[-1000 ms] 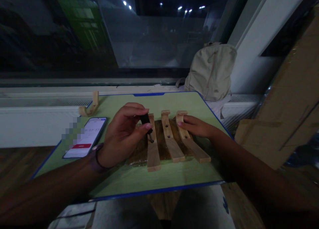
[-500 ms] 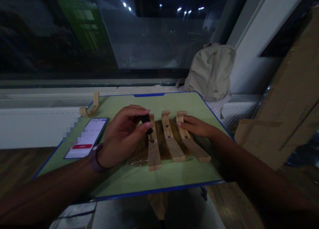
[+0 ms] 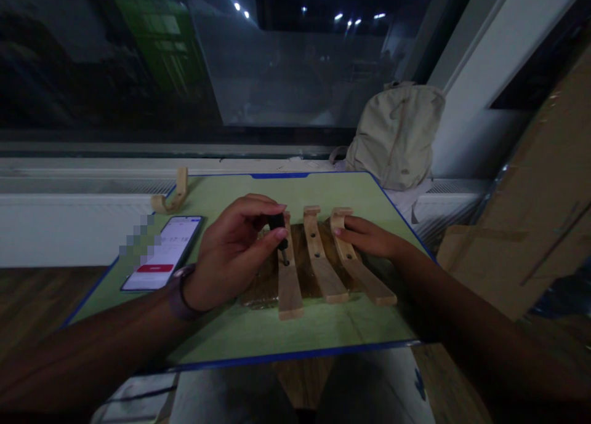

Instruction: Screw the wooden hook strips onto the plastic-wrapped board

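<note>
Three pale wooden hook pieces lie side by side on a darker wooden board (image 3: 262, 282) on a green mat (image 3: 240, 332). My left hand (image 3: 231, 252) pinches a small black screwdriver (image 3: 278, 227), its tip set in a hole of the left wooden piece (image 3: 289, 282). The middle wooden piece (image 3: 321, 261) lies untouched. My right hand (image 3: 369, 239) rests fingers-down on the right wooden piece (image 3: 364, 276), holding it against the board.
A phone (image 3: 161, 252) with a lit screen lies at the mat's left. A fourth wooden hook piece (image 3: 173, 193) sits at the mat's far left corner. A beige backpack (image 3: 397, 135) leans by the window; cardboard boxes (image 3: 535, 215) stand at the right.
Both hands stay on the same pieces; the screwdriver stays in the hole. The view has shifted slightly.
</note>
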`<control>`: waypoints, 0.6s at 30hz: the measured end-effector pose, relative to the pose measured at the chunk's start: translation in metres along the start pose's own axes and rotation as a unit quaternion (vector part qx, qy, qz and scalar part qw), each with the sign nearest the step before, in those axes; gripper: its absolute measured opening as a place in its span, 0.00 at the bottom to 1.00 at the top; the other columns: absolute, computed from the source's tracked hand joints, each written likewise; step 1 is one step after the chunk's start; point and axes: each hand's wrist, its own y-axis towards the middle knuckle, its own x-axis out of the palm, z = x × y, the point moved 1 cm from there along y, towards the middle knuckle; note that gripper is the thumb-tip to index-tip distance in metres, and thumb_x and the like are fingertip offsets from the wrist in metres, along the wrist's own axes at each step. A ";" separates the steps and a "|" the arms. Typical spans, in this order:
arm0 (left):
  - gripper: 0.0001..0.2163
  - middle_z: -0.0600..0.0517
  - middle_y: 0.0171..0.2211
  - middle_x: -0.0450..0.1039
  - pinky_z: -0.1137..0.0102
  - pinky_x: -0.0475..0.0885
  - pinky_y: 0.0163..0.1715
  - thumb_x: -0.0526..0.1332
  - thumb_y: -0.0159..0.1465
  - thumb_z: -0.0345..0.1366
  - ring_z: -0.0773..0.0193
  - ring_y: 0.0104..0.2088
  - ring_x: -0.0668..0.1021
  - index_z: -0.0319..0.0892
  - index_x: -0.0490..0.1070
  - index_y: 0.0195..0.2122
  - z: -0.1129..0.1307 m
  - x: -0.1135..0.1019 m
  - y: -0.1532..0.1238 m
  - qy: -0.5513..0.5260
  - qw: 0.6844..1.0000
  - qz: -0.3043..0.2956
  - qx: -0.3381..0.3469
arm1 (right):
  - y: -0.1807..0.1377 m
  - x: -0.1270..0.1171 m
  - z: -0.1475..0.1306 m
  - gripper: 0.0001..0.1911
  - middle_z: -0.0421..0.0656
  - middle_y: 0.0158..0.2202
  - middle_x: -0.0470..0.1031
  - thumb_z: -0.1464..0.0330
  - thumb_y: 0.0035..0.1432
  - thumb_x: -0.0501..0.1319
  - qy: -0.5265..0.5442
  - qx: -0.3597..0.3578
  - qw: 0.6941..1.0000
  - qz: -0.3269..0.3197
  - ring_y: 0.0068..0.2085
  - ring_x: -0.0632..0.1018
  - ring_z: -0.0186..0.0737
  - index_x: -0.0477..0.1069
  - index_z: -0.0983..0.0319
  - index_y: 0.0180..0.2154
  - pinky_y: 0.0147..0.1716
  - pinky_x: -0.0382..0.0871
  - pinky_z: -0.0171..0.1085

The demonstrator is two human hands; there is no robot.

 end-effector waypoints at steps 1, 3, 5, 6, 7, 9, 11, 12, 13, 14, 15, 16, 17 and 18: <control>0.12 0.51 0.40 0.77 0.71 0.80 0.40 0.70 0.60 0.26 0.67 0.39 0.81 0.45 0.76 0.43 -0.001 0.000 0.000 -0.001 1.000 0.002 -0.002 | 0.000 0.000 0.000 0.21 0.49 0.50 0.81 0.55 0.68 0.55 -0.003 0.004 1.000 0.001 0.51 0.80 0.51 0.77 0.62 0.49 0.53 0.73 0.48; 0.13 0.52 0.40 0.77 0.71 0.80 0.40 0.70 0.60 0.26 0.67 0.40 0.81 0.46 0.76 0.44 -0.002 -0.001 0.000 -0.002 1.000 0.000 -0.004 | 0.000 0.000 0.002 0.22 0.49 0.49 0.82 0.54 0.68 0.55 -0.009 0.011 1.000 0.003 0.50 0.80 0.51 0.78 0.62 0.47 0.52 0.73 0.48; 0.14 0.52 0.41 0.77 0.71 0.80 0.40 0.70 0.60 0.25 0.67 0.40 0.81 0.47 0.76 0.45 -0.003 -0.001 -0.001 -0.001 1.000 -0.003 -0.007 | -0.001 0.000 0.003 0.22 0.48 0.48 0.82 0.53 0.68 0.55 -0.013 0.014 1.000 0.004 0.50 0.80 0.51 0.78 0.61 0.47 0.52 0.74 0.48; 0.14 0.52 0.41 0.77 0.71 0.80 0.40 0.70 0.60 0.25 0.67 0.40 0.81 0.47 0.76 0.46 -0.003 -0.001 -0.001 -0.002 1.000 -0.004 -0.007 | -0.001 0.000 0.003 0.21 0.47 0.48 0.82 0.53 0.68 0.55 -0.014 0.014 1.000 0.004 0.50 0.80 0.51 0.78 0.61 0.47 0.52 0.74 0.48; 0.15 0.52 0.41 0.77 0.71 0.80 0.41 0.70 0.60 0.25 0.67 0.40 0.81 0.48 0.76 0.46 -0.003 -0.002 -0.001 -0.002 1.000 -0.005 -0.007 | -0.001 0.000 0.003 0.21 0.47 0.48 0.82 0.53 0.68 0.55 -0.013 0.015 1.000 0.003 0.51 0.80 0.51 0.78 0.60 0.47 0.52 0.74 0.48; 0.15 0.53 0.41 0.77 0.71 0.80 0.40 0.70 0.60 0.25 0.67 0.40 0.81 0.48 0.76 0.46 -0.002 -0.002 -0.001 -0.001 1.000 -0.008 -0.007 | -0.001 0.000 0.003 0.20 0.47 0.48 0.82 0.54 0.68 0.55 -0.012 0.017 1.000 0.003 0.51 0.80 0.52 0.78 0.59 0.47 0.53 0.74 0.49; 0.15 0.52 0.41 0.77 0.71 0.80 0.40 0.69 0.60 0.25 0.66 0.41 0.81 0.48 0.76 0.46 -0.001 -0.002 -0.001 0.003 1.000 -0.013 -0.006 | 0.000 0.000 0.003 0.20 0.48 0.48 0.82 0.54 0.68 0.55 -0.008 0.017 1.000 0.005 0.52 0.80 0.53 0.78 0.59 0.47 0.53 0.73 0.50; 0.15 0.52 0.41 0.77 0.71 0.80 0.40 0.69 0.60 0.25 0.66 0.41 0.81 0.48 0.76 0.46 -0.001 -0.002 -0.001 0.005 1.000 -0.014 -0.004 | 0.000 0.000 0.003 0.20 0.48 0.48 0.82 0.54 0.68 0.56 -0.006 0.016 1.000 0.004 0.52 0.80 0.53 0.78 0.59 0.47 0.53 0.73 0.50; 0.15 0.52 0.41 0.77 0.71 0.80 0.40 0.69 0.61 0.25 0.66 0.41 0.81 0.47 0.76 0.46 0.000 -0.001 -0.001 0.007 1.000 -0.016 -0.002 | 0.000 0.000 0.003 0.20 0.48 0.49 0.82 0.54 0.68 0.55 -0.004 0.015 1.000 0.003 0.52 0.80 0.53 0.78 0.59 0.47 0.53 0.73 0.50; 0.15 0.52 0.41 0.77 0.71 0.80 0.40 0.69 0.61 0.25 0.66 0.41 0.81 0.47 0.76 0.46 0.000 -0.001 -0.001 0.007 1.000 -0.017 0.002 | 0.000 0.001 0.003 0.20 0.48 0.49 0.82 0.54 0.68 0.55 -0.002 0.014 1.000 0.002 0.52 0.80 0.53 0.78 0.59 0.48 0.53 0.73 0.50; 0.14 0.52 0.41 0.77 0.71 0.80 0.40 0.69 0.61 0.25 0.66 0.41 0.81 0.47 0.76 0.46 0.000 -0.001 -0.001 0.007 1.000 -0.018 0.004 | 0.000 0.001 0.003 0.20 0.48 0.50 0.81 0.54 0.68 0.55 0.001 0.012 1.000 0.000 0.52 0.80 0.52 0.78 0.59 0.49 0.54 0.73 0.50; 0.14 0.52 0.41 0.77 0.71 0.80 0.40 0.69 0.61 0.25 0.66 0.41 0.81 0.47 0.76 0.46 0.000 -0.001 -0.001 0.006 1.000 -0.017 0.005 | 0.001 0.001 0.003 0.21 0.48 0.50 0.81 0.54 0.68 0.55 0.002 0.009 1.000 -0.001 0.52 0.80 0.52 0.77 0.60 0.49 0.54 0.73 0.49; 0.14 0.52 0.41 0.77 0.71 0.80 0.40 0.69 0.61 0.25 0.66 0.41 0.81 0.47 0.75 0.46 0.000 -0.001 -0.001 0.006 1.000 -0.017 0.007 | 0.001 0.001 0.003 0.21 0.48 0.51 0.81 0.54 0.68 0.55 0.004 0.007 1.000 -0.001 0.52 0.80 0.51 0.77 0.60 0.50 0.54 0.73 0.49; 0.14 0.52 0.41 0.77 0.71 0.80 0.40 0.69 0.61 0.25 0.66 0.41 0.81 0.47 0.76 0.46 0.000 -0.001 0.000 0.006 1.000 -0.018 0.006 | 0.001 0.001 0.002 0.21 0.47 0.51 0.81 0.55 0.68 0.55 0.006 0.004 1.000 0.000 0.52 0.80 0.51 0.77 0.60 0.51 0.54 0.73 0.48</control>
